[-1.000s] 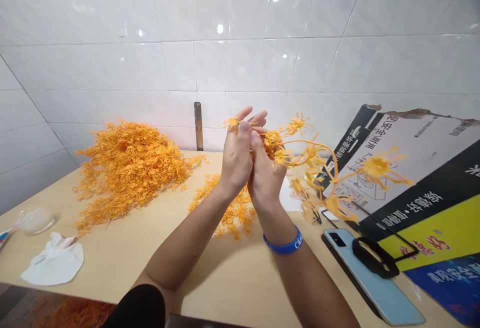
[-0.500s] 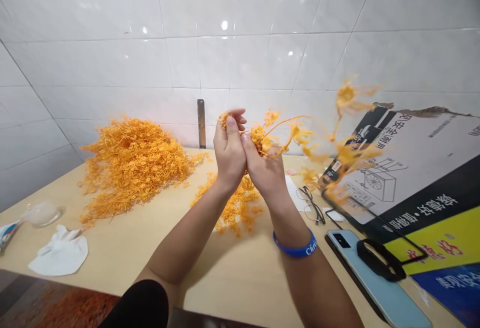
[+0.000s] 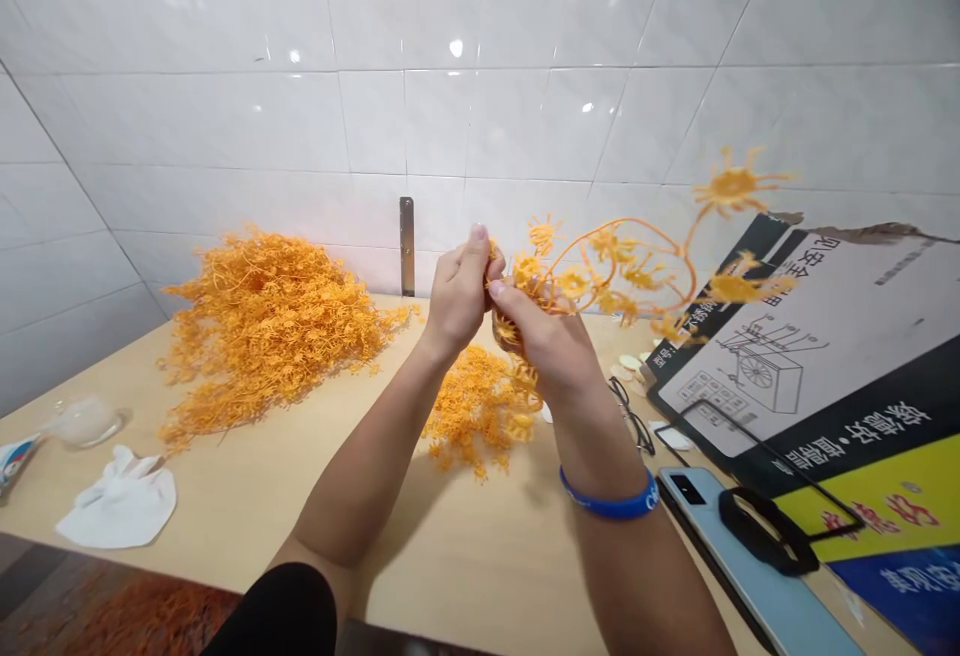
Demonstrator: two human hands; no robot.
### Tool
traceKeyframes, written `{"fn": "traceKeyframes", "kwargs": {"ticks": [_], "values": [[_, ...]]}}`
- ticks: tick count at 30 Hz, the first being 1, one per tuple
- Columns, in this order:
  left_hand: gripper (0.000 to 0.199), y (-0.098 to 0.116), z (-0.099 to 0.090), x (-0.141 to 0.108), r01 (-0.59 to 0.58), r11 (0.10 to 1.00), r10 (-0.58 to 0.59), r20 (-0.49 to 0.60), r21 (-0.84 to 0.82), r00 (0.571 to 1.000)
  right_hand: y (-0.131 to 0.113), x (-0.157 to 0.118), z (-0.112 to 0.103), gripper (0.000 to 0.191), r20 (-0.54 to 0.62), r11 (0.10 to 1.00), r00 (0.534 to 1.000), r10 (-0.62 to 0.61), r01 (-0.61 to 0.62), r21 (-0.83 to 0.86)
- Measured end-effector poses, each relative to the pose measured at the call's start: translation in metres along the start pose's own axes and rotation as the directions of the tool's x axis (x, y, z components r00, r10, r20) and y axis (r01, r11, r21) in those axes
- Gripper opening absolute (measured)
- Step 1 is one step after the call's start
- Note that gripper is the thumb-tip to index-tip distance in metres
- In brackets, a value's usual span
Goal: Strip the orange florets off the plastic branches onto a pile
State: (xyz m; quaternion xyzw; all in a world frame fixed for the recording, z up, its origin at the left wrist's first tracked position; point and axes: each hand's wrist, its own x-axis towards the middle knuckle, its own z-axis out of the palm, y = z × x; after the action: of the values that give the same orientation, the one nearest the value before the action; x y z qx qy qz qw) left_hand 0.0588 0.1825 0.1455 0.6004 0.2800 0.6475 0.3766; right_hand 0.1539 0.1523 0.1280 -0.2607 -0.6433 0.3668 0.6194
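Observation:
My left hand (image 3: 463, 291) is closed in a pinch, with a bit of orange showing at its fingertips. Right beside it, my right hand (image 3: 546, 331) is closed round a bunch of orange plastic flower stems (image 3: 637, 261). The stems curve out to the right, ending in spiky flower heads, and some heads hang below my right hand. A small pile of orange flower pieces (image 3: 476, 411) lies on the table under my wrists. To the left sits a much larger orange flower heap (image 3: 277, 326). My fingers partly hide what is between the two hands.
On the table (image 3: 300, 496), a white cloth (image 3: 120, 501) and a clear bowl (image 3: 84, 423) lie left. At right are a light-blue phone (image 3: 757, 556), a black strap (image 3: 769, 531), glasses (image 3: 634, 416) and a printed cardboard box (image 3: 832, 376). A metal strip (image 3: 406, 246) leans on the tiled wall.
My hands have drawn slightly apart, the right one shifting right with the stems. The left fingers have turned from spread to pinched. The view has tilted slightly.

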Motion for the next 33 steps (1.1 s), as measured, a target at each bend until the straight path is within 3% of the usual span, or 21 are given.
{"fn": "traceKeyframes", "kwargs": {"ticks": [3,5,9,11,12,14,16,17,18,20,22,25,28,33], "values": [[0.060,0.007,-0.002,0.000,0.146,0.984,-0.131,0.150,-0.099,0.980,-0.005,0.002,-0.005,0.029,0.094,0.978,0.993,0.077,-0.094,0.184],[0.058,0.012,-0.003,-0.001,0.215,0.952,-0.176,0.184,-0.216,0.967,-0.008,0.002,-0.006,0.038,0.172,0.954,0.982,0.078,-0.123,0.272],[0.051,0.016,-0.001,0.000,0.346,0.791,-0.249,0.250,-0.505,0.936,-0.012,-0.001,0.001,0.044,0.203,0.906,0.977,-0.061,-0.031,0.423],[0.048,0.011,0.000,0.003,0.387,0.740,-0.274,0.279,-0.550,0.920,-0.012,-0.003,0.006,0.044,0.193,0.871,0.975,-0.111,0.002,0.491],[0.047,0.008,0.001,0.004,0.376,0.756,-0.275,0.260,-0.536,0.925,-0.011,-0.003,0.008,0.044,0.188,0.860,0.976,-0.112,0.000,0.510],[0.041,0.000,0.000,0.008,0.266,0.872,-0.231,0.134,-0.411,0.964,-0.009,-0.002,0.010,0.043,0.153,0.851,0.986,-0.069,-0.022,0.525],[0.020,-0.009,-0.004,0.013,0.125,0.982,-0.131,-0.031,-0.139,0.991,-0.007,0.001,0.009,0.041,0.073,0.846,0.997,0.023,-0.058,0.531],[0.011,-0.013,-0.007,0.016,0.100,0.995,-0.099,-0.082,0.014,0.992,-0.005,0.003,0.007,0.039,0.023,0.847,0.997,0.068,-0.070,0.527],[0.018,-0.017,-0.011,0.018,0.113,0.983,-0.099,-0.100,0.145,0.990,-0.004,0.005,0.005,0.037,-0.026,0.853,0.994,0.103,-0.075,0.516],[0.044,-0.024,-0.018,0.023,0.202,0.930,-0.189,-0.072,0.307,0.979,-0.001,0.008,0.001,0.032,-0.121,0.875,0.983,0.140,-0.065,0.479],[0.056,-0.029,-0.024,0.027,0.236,0.894,-0.251,-0.012,0.381,0.968,0.002,0.011,-0.003,0.026,-0.191,0.900,0.970,0.151,-0.055,0.432],[0.047,-0.029,-0.027,0.027,0.117,0.902,-0.158,0.065,0.417,0.985,0.005,0.014,-0.007,0.027,-0.263,0.930,0.953,0.153,-0.048,0.365],[0.047,-0.017,-0.023,0.020,0.030,0.941,-0.082,0.141,0.338,0.987,0.012,0.016,-0.011,0.032,-0.379,0.965,0.922,0.083,0.021,0.261],[0.056,0.003,-0.009,-0.001,-0.102,0.967,-0.001,0.402,0.235,0.916,0.026,0.020,-0.019,0.041,-0.464,0.994,0.885,-0.026,0.072,0.081]]}}
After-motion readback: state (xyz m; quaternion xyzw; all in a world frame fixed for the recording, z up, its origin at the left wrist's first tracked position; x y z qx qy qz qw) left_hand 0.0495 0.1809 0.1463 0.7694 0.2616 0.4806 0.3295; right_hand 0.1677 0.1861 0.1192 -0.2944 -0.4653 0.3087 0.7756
